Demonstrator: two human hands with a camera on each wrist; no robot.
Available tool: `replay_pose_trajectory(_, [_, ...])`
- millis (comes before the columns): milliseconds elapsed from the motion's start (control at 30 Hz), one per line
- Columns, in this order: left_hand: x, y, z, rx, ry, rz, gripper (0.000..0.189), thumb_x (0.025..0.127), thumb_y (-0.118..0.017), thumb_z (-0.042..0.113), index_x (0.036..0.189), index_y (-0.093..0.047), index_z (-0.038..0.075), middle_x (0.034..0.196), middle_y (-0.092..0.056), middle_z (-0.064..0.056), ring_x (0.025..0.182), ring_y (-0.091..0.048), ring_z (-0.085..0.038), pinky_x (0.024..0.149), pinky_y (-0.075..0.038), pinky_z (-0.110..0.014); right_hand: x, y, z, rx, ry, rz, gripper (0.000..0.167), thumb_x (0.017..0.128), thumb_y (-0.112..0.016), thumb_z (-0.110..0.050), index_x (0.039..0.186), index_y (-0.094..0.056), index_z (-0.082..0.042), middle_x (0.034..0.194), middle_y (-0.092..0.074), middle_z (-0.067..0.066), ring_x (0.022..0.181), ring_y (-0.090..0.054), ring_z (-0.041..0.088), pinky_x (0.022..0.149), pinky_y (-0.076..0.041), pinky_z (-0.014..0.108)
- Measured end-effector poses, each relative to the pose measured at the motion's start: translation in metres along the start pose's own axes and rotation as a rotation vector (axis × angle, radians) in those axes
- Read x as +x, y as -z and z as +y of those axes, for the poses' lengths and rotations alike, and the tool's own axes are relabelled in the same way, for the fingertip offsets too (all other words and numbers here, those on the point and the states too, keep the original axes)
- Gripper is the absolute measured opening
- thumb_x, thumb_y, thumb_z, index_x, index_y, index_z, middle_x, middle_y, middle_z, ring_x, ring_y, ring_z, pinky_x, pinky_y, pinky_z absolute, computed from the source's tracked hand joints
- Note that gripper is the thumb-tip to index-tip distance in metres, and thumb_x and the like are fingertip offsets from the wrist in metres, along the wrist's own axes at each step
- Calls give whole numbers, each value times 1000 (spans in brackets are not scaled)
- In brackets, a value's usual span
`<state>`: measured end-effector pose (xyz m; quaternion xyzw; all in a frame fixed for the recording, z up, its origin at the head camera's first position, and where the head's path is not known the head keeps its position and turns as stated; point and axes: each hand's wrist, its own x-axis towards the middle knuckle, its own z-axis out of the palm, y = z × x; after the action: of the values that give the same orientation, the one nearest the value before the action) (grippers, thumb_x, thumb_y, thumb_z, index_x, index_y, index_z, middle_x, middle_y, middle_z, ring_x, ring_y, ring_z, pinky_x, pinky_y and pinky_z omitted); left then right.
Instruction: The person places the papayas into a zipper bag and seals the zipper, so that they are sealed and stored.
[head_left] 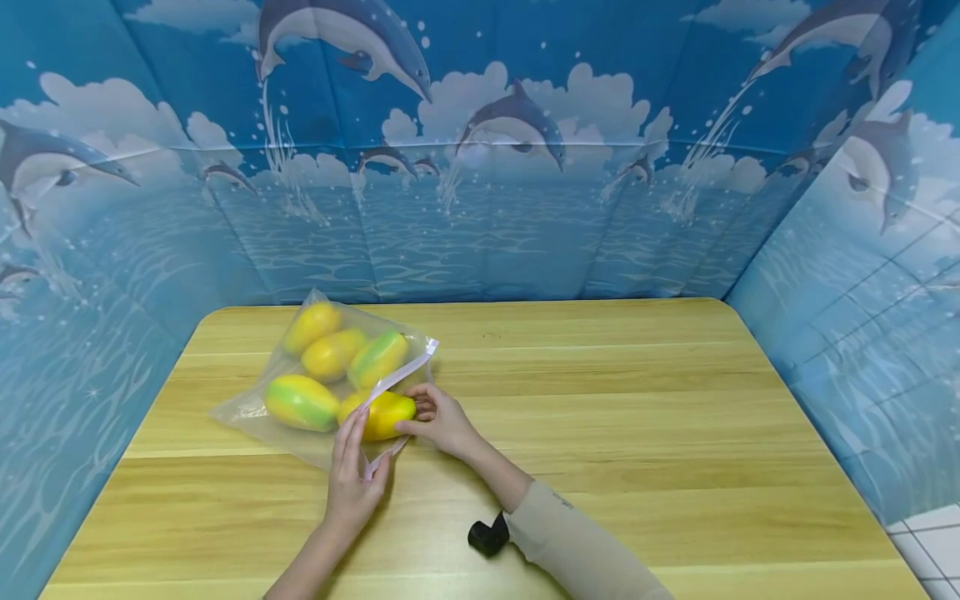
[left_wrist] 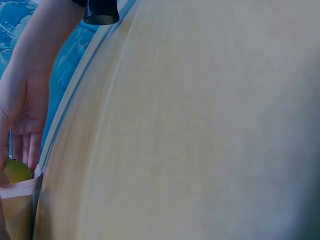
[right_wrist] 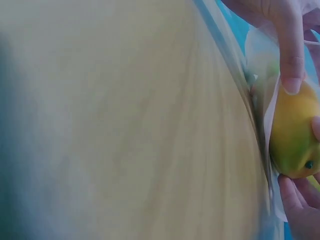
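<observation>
A frosted zip bag with a pale lilac strip along its mouth lies on the table's left side. Inside are several yellow-and-green mangoes. One yellow mango sits in the mouth, its green end sticking out; in the right wrist view, a dark stem spot shows on this mango. My right hand holds its outer end between thumb and fingers. With fingers over the strip and thumb by the lower edge, my left hand grips the bag's mouth. The left wrist view shows the right hand above the bag rim.
The wooden table extends to the right and front. A dolphin-print blue curtain encloses its back and sides. A black wrist camera sticks out beside the right sleeve. White floor tiles show at the far right.
</observation>
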<state>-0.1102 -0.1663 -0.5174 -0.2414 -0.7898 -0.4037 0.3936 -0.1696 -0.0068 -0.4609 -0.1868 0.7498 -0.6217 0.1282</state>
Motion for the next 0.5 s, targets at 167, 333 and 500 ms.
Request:
replay_pose_trajectory(167, [1, 1, 1, -6, 0, -7, 75, 58, -63, -20, 128, -37, -16, 129, -38, -30, 59, -36, -10, 45, -35, -7, 1, -3, 2, 37, 3, -10, 44, 77, -69, 1, 116, -52, 10, 114, -54, 26, 103, -55, 37, 88, -52, 38])
replay_pose_trajectory(333, [1, 1, 0, -11, -2, 1, 71, 61, -61, -14, 127, -37, -16, 129, -38, -29, 63, -36, -13, 45, -35, -7, 8, -5, 23, 67, 32, -65, 46, 76, -68, 6, 119, -51, 10, 118, -52, 25, 104, -55, 36, 88, -52, 34])
replay_pose_trajectory(500, [1, 0, -1, -20, -18, 19, 68, 62, -61, -12, 126, -38, -18, 128, -38, -31, 71, -40, -18, 45, -34, -7, 14, -7, 34, 22, 52, -35, 46, 76, -71, -2, 118, -54, 5, 116, -57, 21, 104, -58, 31, 86, -52, 26])
